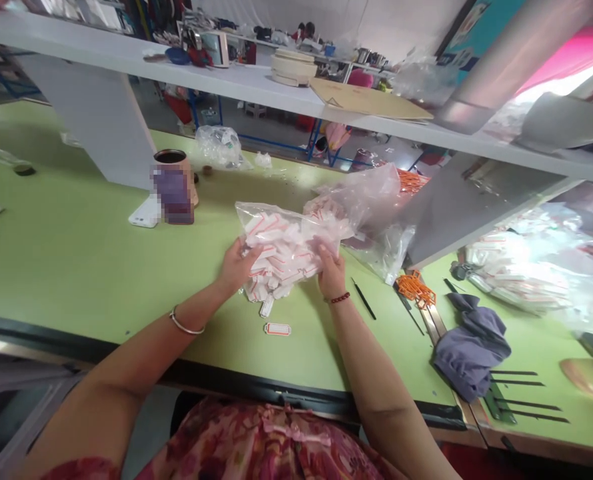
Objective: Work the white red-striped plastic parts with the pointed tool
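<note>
I have two hands on one clear plastic bag (290, 248) at the centre of the frame: my left hand (236, 268) grips its left side and my right hand (331, 272) grips its right, thumbs on the near face. The white pieces (276, 261) inside, marked with red-orange lines, overlap too much for me to count. One white piece (266, 307) pokes out at the bag's lower edge, and one loose tag (277, 329) lies flat just below, apart from the bag. I count one black pen-like tool (364, 299) right of my right wrist, one heap of orange pieces (416, 289) farther right, one grey-purple cloth (472, 347) and four dark strips (531, 405) at lower right. At upper left of centre stand one cup (171, 157) and one white phone (145, 212). The green table (76, 267) gives me its widest room on the left of the frame; its dark front edge (276, 393) runs beneath my forearms. On the right, another plastic bag (376, 200) and a grey upright panel (446, 213) narrow the space, and the long shelf (231, 79) bounds the top.
</note>
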A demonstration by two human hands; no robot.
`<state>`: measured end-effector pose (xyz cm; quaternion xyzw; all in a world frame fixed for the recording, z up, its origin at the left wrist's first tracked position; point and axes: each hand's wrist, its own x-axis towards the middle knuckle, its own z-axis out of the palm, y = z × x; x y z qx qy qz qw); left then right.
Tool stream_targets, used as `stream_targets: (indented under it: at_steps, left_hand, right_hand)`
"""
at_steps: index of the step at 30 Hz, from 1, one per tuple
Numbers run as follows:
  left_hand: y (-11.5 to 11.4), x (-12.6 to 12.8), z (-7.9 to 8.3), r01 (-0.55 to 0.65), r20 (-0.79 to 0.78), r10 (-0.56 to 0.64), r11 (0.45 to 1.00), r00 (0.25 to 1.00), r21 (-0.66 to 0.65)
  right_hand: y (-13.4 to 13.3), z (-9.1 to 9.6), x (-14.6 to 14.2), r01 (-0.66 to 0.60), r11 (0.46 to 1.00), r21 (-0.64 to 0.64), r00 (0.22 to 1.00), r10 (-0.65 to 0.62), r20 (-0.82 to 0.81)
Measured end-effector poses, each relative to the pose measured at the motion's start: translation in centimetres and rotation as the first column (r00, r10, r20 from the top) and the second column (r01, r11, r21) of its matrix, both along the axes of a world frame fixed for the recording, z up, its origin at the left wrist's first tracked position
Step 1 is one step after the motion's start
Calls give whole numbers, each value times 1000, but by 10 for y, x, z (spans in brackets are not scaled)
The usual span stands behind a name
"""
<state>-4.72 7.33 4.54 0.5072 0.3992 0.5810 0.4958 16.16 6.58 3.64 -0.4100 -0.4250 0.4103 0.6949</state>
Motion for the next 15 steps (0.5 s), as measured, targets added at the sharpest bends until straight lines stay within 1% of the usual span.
stream_targets:
  at_steps: [3, 5, 8, 10, 13, 15]
  left_hand:
    - [0, 6, 6, 2, 7, -2, 998, 1000, 66]
    - [-2, 8, 6, 11, -14, -9, 996, 1000, 93]
    - [-8, 4, 5, 15, -114, 2, 988, 993, 152]
    - [-10, -1, 3, -9, -205, 51, 980, 977, 200]
    - [-10, -6, 0, -41, -283, 112, 969, 952, 244]
    - [-12, -6, -2, -33, -287, 112, 964, 951, 264]
  right_hand:
    - [2, 3, 6, 60, 998, 14, 998, -60, 20]
    - [0, 7, 8, 104, 994, 14, 990, -105, 94]
    - [-8, 18, 7, 185, 980, 77, 944, -199, 264]
    - [-14, 27, 5, 236, 960, 152, 903, -274, 331]
    - [-19, 38, 0, 238, 955, 179, 884, -289, 368]
    - [-21, 42, -2, 228, 955, 189, 877, -285, 385]
